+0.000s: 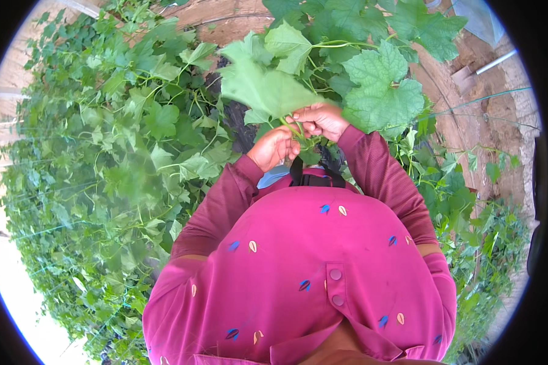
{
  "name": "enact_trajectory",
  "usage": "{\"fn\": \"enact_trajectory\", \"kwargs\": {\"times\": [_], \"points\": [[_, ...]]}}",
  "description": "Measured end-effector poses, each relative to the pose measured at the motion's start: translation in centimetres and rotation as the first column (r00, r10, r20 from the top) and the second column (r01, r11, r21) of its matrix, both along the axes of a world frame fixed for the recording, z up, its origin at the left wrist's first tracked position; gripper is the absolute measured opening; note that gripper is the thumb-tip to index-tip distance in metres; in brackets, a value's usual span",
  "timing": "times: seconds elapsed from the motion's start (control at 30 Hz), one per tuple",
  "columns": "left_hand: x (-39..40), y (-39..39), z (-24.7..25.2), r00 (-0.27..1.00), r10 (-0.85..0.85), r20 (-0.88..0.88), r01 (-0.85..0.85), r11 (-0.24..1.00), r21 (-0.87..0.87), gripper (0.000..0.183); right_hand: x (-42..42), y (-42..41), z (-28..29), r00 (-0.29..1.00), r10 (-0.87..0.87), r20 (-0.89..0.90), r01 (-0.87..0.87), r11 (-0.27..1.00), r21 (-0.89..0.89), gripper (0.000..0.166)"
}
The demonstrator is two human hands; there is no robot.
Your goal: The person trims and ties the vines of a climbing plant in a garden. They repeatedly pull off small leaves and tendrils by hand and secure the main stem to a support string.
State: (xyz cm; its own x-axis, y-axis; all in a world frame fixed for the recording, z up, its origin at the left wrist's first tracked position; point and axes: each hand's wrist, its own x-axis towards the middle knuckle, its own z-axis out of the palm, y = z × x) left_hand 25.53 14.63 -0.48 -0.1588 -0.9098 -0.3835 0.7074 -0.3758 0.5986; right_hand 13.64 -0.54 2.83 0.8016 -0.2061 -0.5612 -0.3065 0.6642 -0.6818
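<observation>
Both hands meet in front of my waist at a leafy green vine. My left hand [274, 145] has its fingers curled around a pale green stem [291, 127]. Just to its right, my right hand [322, 121] pinches the same cluster of stems between thumb and fingers. A large lobed leaf [267, 89], partly blurred, rises over the fingers and hides part of them. Another broad leaf [383, 89] spreads beyond my right hand. Exactly which stem each fingertip touches is hard to tell.
Dense vines [118, 137] fill the left side, with thin green strings running through them. More plants [479, 228] grow at the lower right. Bare soil [461, 123] with a taut green string [484, 96] lies on the right. Black sheeting [237, 123] shows between the plants.
</observation>
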Motion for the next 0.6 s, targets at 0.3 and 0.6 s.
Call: {"fn": "enact_trajectory", "kwargs": {"times": [0.3,0.6], "points": [[-0.7,0.1,0.1,0.927,0.346,0.142,-0.331,0.936,-0.121,0.029,3.3,-1.1,3.5,0.982,0.012,0.188,-0.001,0.998,-0.056,0.029],[-0.3,1.3,2.0,0.900,0.427,-0.089,-0.435,0.893,-0.115,0.027,4.2,0.2,5.7,0.943,-0.013,0.333,0.106,0.959,-0.261,0.024]]}}
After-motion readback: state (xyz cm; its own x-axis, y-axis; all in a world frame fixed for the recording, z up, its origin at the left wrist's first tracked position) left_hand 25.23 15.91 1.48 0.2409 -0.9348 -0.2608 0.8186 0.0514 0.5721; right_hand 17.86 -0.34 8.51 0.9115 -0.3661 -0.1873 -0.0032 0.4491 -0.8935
